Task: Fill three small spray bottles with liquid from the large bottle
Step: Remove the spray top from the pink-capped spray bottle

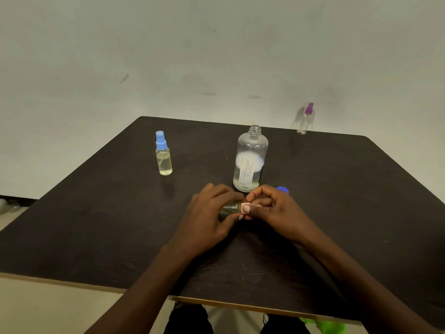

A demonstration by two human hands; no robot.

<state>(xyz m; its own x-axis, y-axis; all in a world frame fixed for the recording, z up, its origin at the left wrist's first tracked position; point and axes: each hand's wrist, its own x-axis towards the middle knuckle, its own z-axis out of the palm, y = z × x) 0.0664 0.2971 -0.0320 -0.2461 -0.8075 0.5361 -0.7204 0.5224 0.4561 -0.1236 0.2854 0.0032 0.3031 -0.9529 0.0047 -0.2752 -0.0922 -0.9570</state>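
My left hand (pixel 207 215) curls around the body of a small spray bottle (pixel 230 209), which is turned on its side low over the table (pixel 96 225), its neck pointing right. I cannot tell whether it touches the tabletop. My right hand (pixel 274 210) meets it there, thumb and fingertips pinching the pink spray top (pixel 243 205) at the neck. Just behind my hands the large bottle (pixel 250 162) stands upright with its mouth open and pale liquid in its lower part. Its blue cap (pixel 283 189) lies beside it, half hidden by my right hand. To the left stands a blue-topped spray bottle (pixel 163 155), filled with yellowish liquid. A purple-topped spray bottle (pixel 305 120) stands at the far right edge, blurred.
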